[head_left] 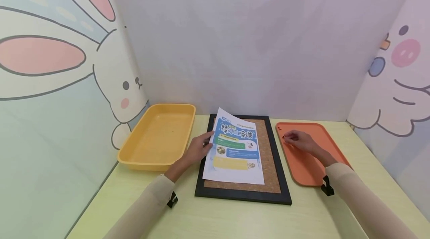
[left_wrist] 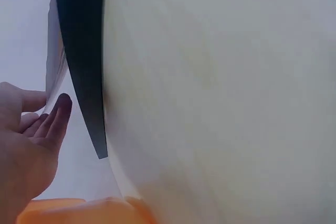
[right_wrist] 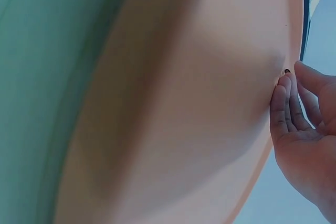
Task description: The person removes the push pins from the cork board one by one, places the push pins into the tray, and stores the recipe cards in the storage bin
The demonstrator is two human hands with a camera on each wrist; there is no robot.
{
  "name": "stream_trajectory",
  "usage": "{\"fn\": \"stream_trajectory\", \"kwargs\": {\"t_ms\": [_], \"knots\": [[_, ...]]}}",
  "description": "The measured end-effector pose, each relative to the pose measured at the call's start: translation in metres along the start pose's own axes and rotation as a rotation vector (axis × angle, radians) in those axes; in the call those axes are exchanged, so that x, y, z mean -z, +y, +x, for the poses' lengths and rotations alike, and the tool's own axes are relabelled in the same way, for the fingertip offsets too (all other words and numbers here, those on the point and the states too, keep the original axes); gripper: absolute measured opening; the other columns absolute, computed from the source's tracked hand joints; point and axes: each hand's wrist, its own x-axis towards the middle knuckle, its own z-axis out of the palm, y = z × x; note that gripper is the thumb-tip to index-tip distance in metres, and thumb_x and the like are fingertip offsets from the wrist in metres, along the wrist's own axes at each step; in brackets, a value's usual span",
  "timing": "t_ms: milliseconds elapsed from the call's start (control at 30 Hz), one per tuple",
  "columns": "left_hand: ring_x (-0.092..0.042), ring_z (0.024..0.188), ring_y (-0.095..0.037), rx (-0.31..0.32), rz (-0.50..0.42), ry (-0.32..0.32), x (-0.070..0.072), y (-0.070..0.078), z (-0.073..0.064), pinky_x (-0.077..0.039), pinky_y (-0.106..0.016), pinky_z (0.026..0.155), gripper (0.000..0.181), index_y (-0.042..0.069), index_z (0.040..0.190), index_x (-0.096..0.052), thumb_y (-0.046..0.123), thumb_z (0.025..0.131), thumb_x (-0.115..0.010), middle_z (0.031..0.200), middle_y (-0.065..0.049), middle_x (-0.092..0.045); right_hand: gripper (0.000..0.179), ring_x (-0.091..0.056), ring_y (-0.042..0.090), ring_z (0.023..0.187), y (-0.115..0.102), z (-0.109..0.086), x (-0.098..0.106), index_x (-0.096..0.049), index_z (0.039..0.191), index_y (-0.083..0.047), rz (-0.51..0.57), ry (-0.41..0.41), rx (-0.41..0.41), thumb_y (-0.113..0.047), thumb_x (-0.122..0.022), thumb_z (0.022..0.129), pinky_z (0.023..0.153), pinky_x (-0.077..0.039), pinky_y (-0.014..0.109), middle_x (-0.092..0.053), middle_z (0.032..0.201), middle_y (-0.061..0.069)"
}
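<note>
A printed paper sheet (head_left: 236, 153) with Chinese lettering lies slanted over a black-framed corkboard (head_left: 271, 157). My left hand (head_left: 199, 149) pinches the sheet's left edge between thumb and fingers, over the frame's left side. In the left wrist view that hand (left_wrist: 31, 140) is beside the black frame (left_wrist: 86, 61). My right hand (head_left: 302, 142) is at the left part of the orange tray (head_left: 319, 134), fingertips low at its surface. By those fingertips is a tiny dark piece (right_wrist: 287, 71); whether they grip it is unclear. Tiny red pieces (head_left: 279, 128) lie in the tray's far left corner.
An empty-looking yellow bin (head_left: 161, 130) stands left of the corkboard. Everything rests on a pale yellow table (head_left: 235, 216). A white wall (head_left: 235, 44) rises behind, with cartoon-printed panels on both sides.
</note>
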Motion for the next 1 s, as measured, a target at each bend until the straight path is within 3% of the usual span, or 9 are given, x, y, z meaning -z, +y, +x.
{"fn": "stream_trajectory", "kwargs": {"t_ms": [267, 433, 700, 1000], "knots": [[-0.069, 0.118, -0.032, 0.056, -0.071, 0.097, 0.001, -0.001, -0.001, -0.061, -0.037, 0.088, 0.057, 0.010, 0.155, -0.049, -0.001, 0.101, -0.064, 0.148, -0.014, -0.059, 0.028, -0.069, 0.039, 0.105, -0.002, 0.001, -0.001, -0.065, 0.124, 0.007, -0.002, -0.009, 0.005, -0.009, -0.068, 0.102, 0.089, -0.058, 0.051, -0.071, 0.112, 0.022], [-0.067, 0.123, -0.030, 0.108, -0.104, 0.113, 0.003, 0.005, -0.001, -0.060, -0.037, 0.091, 0.058, 0.017, 0.156, -0.049, 0.001, 0.102, -0.062, 0.151, -0.008, -0.057, 0.029, -0.069, 0.040, 0.104, -0.004, 0.000, 0.000, -0.064, 0.125, 0.009, -0.012, -0.014, 0.002, -0.009, -0.067, 0.102, 0.088, -0.059, 0.049, -0.071, 0.111, 0.023], [-0.067, 0.122, -0.033, 0.061, -0.135, 0.136, 0.009, 0.015, -0.001, -0.060, -0.037, 0.090, 0.057, 0.012, 0.154, -0.051, -0.002, 0.101, -0.064, 0.152, -0.011, -0.056, 0.036, -0.069, 0.038, 0.103, -0.008, -0.001, 0.005, -0.062, 0.129, 0.009, 0.001, -0.025, -0.024, -0.017, -0.067, 0.103, 0.077, -0.059, 0.037, -0.070, 0.116, 0.025], [-0.068, 0.120, -0.034, 0.059, -0.176, 0.156, 0.020, 0.016, -0.002, -0.060, -0.039, 0.088, 0.058, 0.014, 0.154, -0.052, -0.004, 0.099, -0.065, 0.149, -0.013, -0.059, 0.039, -0.067, 0.041, 0.110, -0.010, 0.003, 0.011, -0.059, 0.133, 0.008, 0.006, -0.037, -0.025, -0.019, -0.063, 0.106, 0.083, -0.060, 0.044, -0.068, 0.121, 0.026]]}}
